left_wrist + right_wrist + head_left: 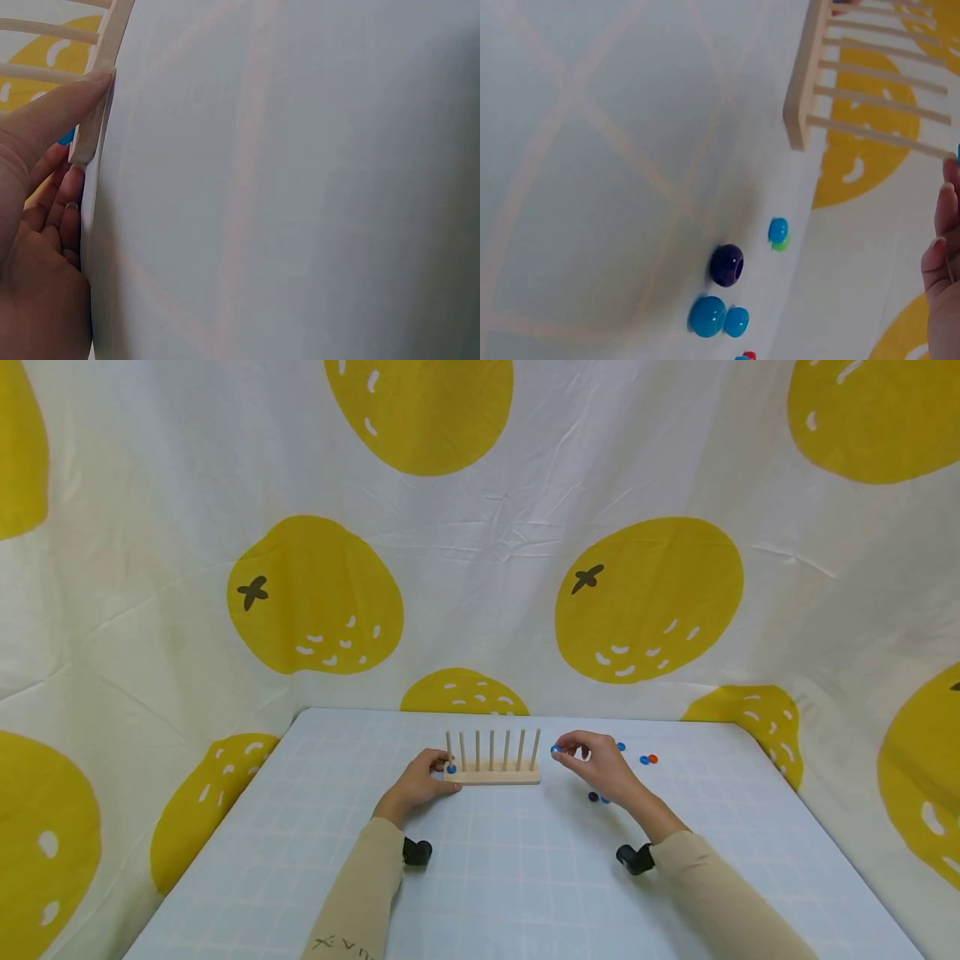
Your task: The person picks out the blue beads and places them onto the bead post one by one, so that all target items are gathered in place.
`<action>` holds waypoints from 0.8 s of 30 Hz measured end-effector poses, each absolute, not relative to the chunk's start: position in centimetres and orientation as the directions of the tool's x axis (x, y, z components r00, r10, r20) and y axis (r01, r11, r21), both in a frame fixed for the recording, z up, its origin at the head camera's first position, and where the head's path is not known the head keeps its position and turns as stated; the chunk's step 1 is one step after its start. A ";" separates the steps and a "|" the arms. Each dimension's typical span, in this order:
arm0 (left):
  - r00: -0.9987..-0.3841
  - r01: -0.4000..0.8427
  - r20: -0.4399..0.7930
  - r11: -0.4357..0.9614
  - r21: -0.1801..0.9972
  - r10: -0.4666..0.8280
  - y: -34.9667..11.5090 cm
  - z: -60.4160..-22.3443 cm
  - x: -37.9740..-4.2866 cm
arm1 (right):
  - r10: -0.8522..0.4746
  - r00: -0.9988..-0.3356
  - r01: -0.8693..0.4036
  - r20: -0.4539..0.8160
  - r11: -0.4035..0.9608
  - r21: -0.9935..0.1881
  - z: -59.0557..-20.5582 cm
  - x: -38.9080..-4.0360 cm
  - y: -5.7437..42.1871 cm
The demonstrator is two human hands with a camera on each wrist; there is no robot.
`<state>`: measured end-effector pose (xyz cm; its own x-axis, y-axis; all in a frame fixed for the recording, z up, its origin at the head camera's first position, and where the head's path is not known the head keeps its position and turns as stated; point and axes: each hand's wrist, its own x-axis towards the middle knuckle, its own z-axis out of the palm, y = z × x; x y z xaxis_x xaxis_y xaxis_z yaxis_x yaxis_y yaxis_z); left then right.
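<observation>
A pale wooden peg rack (495,777) stands on the table with several upright pegs in a row. My left hand (420,779) grips its left end, thumb on the near side of the base, as the left wrist view also shows. Low on the leftmost peg sits a blue bead (452,769), close to those fingers. To the right of the rack, my right hand (600,766) pinches another blue bead (556,749) between thumb and fingertips, apart from the pegs. Only a sliver of that bead shows in the right wrist view.
Loose beads lie under and beyond the right hand: a dark purple bead (727,265), a larger blue bead (707,316), a green bead (781,244) partly behind a blue one, and a red-orange bead (653,759). Behind the table (495,877) hangs a fruit-print cloth (480,610).
</observation>
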<state>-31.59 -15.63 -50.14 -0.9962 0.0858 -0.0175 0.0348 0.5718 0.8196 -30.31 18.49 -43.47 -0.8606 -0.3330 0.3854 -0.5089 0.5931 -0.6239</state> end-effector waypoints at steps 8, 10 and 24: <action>-0.996 0.042 -0.008 0.560 0.827 0.087 -15.7 -50.2 -31.4 | -0.371 -0.841 -0.541 0.394 0.562 -0.626 -43.8 -30.6 16.9; -0.996 0.039 -0.013 0.562 0.826 0.087 -15.7 -50.3 -31.4 | -0.382 -0.829 -0.559 0.408 0.547 -0.623 -43.8 -30.6 16.5; -0.996 0.028 -0.022 0.558 0.830 0.083 -15.8 -50.3 -31.7 | -0.415 -0.782 -0.623 0.465 0.496 -0.605 -43.0 -31.3 14.0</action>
<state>-31.72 -15.77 -50.30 -0.9963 0.0829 -0.0224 0.0277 0.5578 0.8295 -31.27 13.97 -43.03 -0.7821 -0.4147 0.4651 -0.6228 0.4963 -0.6049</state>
